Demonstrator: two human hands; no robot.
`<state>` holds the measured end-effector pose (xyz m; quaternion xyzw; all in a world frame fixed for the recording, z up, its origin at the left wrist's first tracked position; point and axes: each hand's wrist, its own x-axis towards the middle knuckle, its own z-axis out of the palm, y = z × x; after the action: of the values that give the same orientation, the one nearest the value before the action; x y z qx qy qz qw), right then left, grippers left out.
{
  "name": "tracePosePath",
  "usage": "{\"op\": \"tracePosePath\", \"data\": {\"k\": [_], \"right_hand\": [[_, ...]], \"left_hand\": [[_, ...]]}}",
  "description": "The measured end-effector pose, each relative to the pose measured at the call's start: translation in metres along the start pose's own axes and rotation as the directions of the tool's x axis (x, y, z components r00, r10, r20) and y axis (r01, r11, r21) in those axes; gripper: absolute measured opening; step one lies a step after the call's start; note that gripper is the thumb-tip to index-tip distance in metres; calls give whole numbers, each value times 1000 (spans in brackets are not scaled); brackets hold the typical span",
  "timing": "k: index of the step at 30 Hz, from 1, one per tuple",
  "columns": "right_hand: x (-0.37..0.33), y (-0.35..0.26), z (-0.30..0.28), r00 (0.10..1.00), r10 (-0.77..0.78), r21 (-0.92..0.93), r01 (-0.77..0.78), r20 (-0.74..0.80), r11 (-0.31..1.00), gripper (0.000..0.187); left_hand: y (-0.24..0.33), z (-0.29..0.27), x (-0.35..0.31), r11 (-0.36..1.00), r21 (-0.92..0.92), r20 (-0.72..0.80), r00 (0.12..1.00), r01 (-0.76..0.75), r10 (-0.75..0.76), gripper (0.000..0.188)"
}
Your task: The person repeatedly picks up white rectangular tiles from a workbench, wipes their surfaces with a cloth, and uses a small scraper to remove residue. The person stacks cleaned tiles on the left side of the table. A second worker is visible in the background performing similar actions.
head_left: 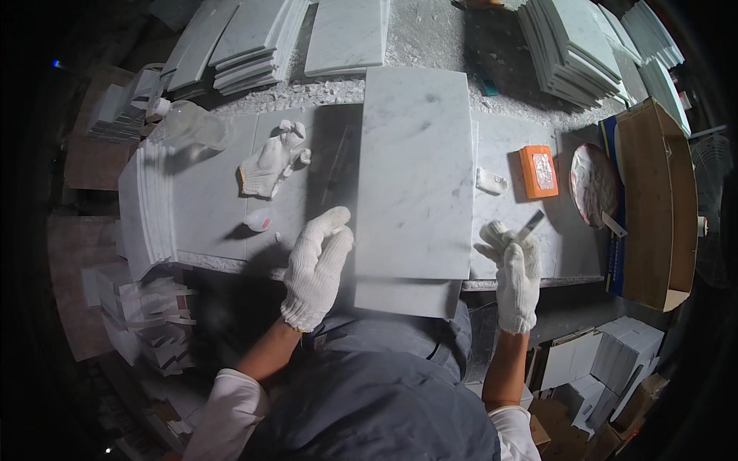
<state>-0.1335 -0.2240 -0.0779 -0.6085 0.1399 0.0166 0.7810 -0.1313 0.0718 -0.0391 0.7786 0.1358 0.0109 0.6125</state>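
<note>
A long grey-veined white marble tile (415,169) lies in front of me. Its near end juts past the bench edge, with another slab (407,298) showing beneath. My left hand (317,269), in a white knit glove, is beside the tile's left edge; its fingers are stretched out and hold nothing visible. Whether it touches the tile I cannot tell. On the right, my gloved right hand (516,273) is closed round a small scraper (530,224), whose flat metal blade points up and right. Its handle is hidden by the fingers.
An orange block (538,171), a dish of white paste (593,184) with another scraper (613,224), and a cardboard box (649,203) stand right. A spare glove (273,161), a clear bottle (198,127) and a small white cup (258,221) lie left. Tile stacks (257,42) line the back.
</note>
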Motion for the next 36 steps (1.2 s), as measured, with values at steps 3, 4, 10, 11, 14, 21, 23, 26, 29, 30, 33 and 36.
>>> {"op": "tracePosePath", "data": {"k": [3, 4, 10, 11, 14, 21, 23, 26, 29, 30, 33, 36], "right_hand": [[0, -1, 9, 994, -72, -92, 80, 86, 993, 28], [-1, 1, 13, 989, -106, -60, 113, 106, 992, 26], [-8, 11, 18, 980, -179, -272, 197, 87, 942, 23], [-8, 12, 20, 970, -231, -327, 243, 78, 913, 24], [-12, 8, 22, 950, -293, -527, 306, 110, 793, 24], [-17, 1, 44, 829, -507, -415, 557, 234, 719, 14], [-17, 2, 49, 736, -589, -465, 672, 333, 577, 12], [-19, 8, 50, 697, -591, -476, 713, 406, 514, 14], [-26, 14, 42, 842, -474, -320, 537, 257, 781, 27], [-28, 14, 36, 889, -392, -294, 450, 235, 844, 30], [-27, 13, 28, 923, -304, -149, 343, 236, 927, 32], [-25, 8, 29, 947, -243, 0, 248, 212, 969, 21]], "left_hand": [[-5, -3, -3, 996, 3, 67, 994, 90, -90, 41], [-5, -3, -3, 993, -12, 75, 991, 115, -114, 42], [-2, -2, 10, 984, 91, 104, 982, 150, -160, 51], [-1, -1, 13, 982, 110, 99, 981, 153, -164, 51], [-1, 3, 22, 977, 175, 91, 986, 122, -140, 53], [-22, 9, 51, 954, 258, 106, 977, 152, -185, 74], [-24, 6, 57, 950, 268, 67, 980, 163, -187, 74], [-16, 1, 53, 952, 288, -4, 995, 100, -103, 62], [3, -3, 37, 924, 362, 110, 978, 124, -175, 77], [11, -3, 33, 901, 411, 117, 972, 139, -203, 70], [27, 0, 25, 922, 376, 89, 986, 96, -139, 57], [33, 2, 23, 970, 241, 70, 996, 41, -59, 45]]}}
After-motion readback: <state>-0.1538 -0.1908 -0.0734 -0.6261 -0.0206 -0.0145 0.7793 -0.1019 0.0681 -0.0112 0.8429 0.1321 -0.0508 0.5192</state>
